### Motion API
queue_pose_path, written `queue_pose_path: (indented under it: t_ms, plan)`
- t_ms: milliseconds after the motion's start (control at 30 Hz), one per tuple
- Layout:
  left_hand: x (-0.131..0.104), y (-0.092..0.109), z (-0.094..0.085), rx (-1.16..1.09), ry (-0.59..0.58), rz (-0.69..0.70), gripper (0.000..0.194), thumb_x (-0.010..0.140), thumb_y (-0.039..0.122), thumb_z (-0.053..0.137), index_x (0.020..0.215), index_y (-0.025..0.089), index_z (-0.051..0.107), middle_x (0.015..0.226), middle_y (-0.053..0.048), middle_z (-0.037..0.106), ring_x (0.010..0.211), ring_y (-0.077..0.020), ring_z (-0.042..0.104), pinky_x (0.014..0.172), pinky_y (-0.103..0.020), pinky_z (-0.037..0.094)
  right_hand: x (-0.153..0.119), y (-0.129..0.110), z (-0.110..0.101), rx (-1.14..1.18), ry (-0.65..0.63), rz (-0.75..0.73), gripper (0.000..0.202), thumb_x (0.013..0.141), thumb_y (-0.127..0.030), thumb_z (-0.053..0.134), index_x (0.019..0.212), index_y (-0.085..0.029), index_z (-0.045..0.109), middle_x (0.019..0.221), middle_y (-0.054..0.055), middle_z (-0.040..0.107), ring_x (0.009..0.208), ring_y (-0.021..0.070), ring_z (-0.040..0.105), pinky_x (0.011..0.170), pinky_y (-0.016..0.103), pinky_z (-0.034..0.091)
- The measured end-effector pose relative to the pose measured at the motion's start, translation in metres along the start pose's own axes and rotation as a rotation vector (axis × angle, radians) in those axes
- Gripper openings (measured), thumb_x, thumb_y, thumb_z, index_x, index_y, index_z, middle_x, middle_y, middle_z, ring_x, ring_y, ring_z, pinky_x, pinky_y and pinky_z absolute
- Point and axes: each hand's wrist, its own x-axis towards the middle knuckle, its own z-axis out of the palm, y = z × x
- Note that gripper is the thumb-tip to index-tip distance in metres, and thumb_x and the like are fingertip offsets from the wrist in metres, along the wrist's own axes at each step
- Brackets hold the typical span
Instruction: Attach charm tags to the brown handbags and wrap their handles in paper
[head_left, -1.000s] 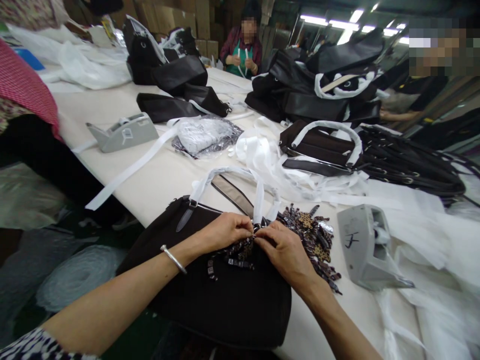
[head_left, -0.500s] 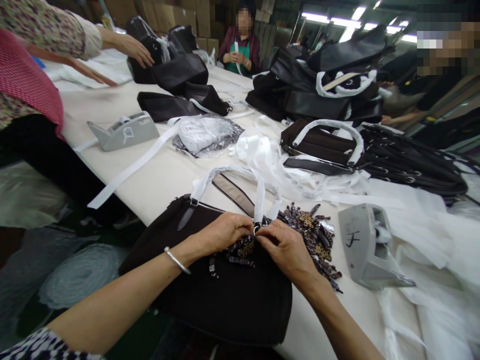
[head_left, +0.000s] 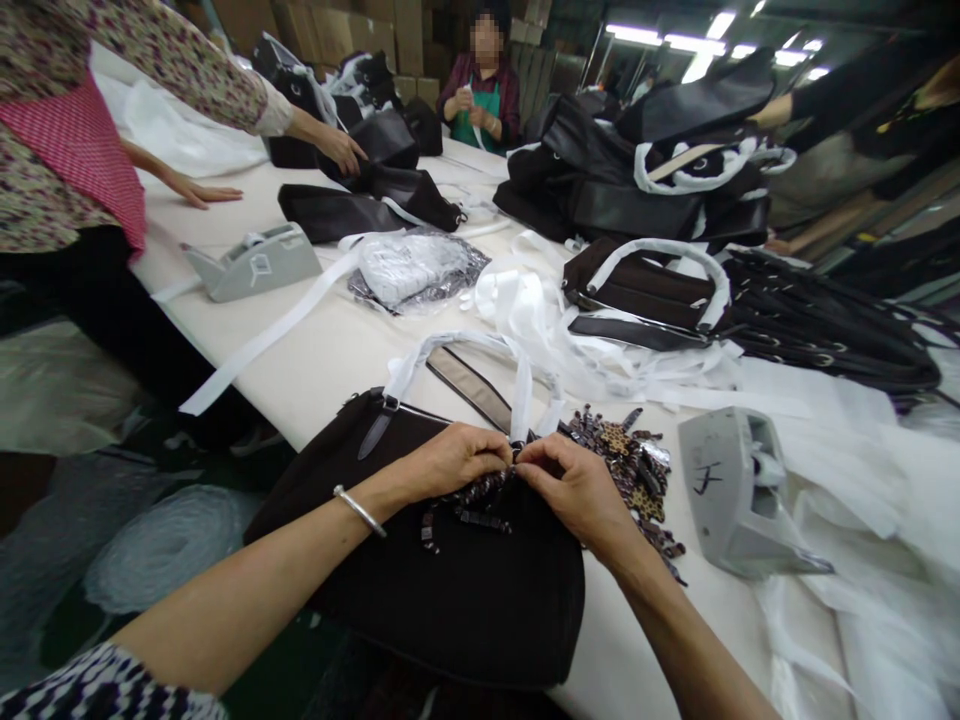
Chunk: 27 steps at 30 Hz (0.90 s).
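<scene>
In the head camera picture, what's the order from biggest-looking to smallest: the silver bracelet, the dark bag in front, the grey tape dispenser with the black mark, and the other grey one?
1. Dark bag
2. Marked dispenser
3. Other dispenser
4. Silver bracelet

The marked dispenser looks nearer, so the dispensers' real sizes are unsure.

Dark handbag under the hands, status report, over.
Left hand and right hand pinching near white-wrapped handle; what they grip is hidden. Dark handbag beneath, beaded charm against it. Beaded pile beside right hand.
</scene>
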Motion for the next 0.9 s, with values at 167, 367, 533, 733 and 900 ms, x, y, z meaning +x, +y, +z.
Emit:
queue_pose_path:
  t_ms: [167,367,533,733,900]
  plan:
    - [0.002,0.003,-0.004,-0.124,-0.034,-0.084,0.012,0.084,0.022,0.056,0.085,0.015,0.066,0.074,0.003,0.061,0.068,-0.0102,0.053,0.066,-0.018,0.04,-0.005,-0.003,-0.003,-0.003,0.011,-0.02,0.006,0.08,-0.017,0.068,0.08,-0.023,0.068,0.078,-0.002,0.065,0.074,0.0134,0.061,0.071,0.026,0.045]
    - [0.001,0.006,0.0,-0.099,0.02,-0.134,0.012,0.082,0.023,0.058,0.08,0.015,0.067,0.068,0.003,0.06,0.063,-0.0098,0.052,0.06,-0.018,0.038,-0.006,-0.009,-0.006,-0.046,0.006,-0.066,0.01,0.082,-0.016,0.066,0.08,-0.024,0.072,0.077,-0.001,0.066,0.075,0.0131,0.062,0.072,0.025,0.046]
    - [-0.001,0.005,0.005,-0.046,0.07,-0.13,0.014,0.082,0.024,0.058,0.081,0.015,0.069,0.066,0.003,0.061,0.061,-0.01,0.052,0.058,-0.019,0.038,-0.004,-0.013,-0.004,-0.141,-0.018,-0.097,0.016,0.083,-0.013,0.062,0.079,-0.023,0.074,0.075,0.0,0.065,0.071,0.0124,0.062,0.067,0.024,0.046]
    - [-0.002,0.006,0.006,-0.029,0.077,-0.134,0.012,0.082,0.022,0.057,0.079,0.015,0.067,0.064,0.004,0.059,0.06,-0.0101,0.051,0.058,-0.019,0.038,-0.008,-0.009,0.002,-0.344,-0.042,-0.225,0.019,0.088,-0.014,0.054,0.084,-0.021,0.071,0.079,0.004,0.063,0.074,0.0141,0.059,0.069,0.025,0.046]
    - [-0.001,0.007,0.005,0.007,0.056,-0.106,0.011,0.084,0.02,0.056,0.081,0.015,0.065,0.066,0.004,0.059,0.062,-0.0108,0.052,0.06,-0.02,0.039,-0.008,-0.006,0.005,-0.353,-0.02,-0.261,0.02,0.091,-0.016,0.051,0.083,-0.019,0.069,0.079,0.004,0.06,0.075,0.0145,0.058,0.071,0.026,0.046]
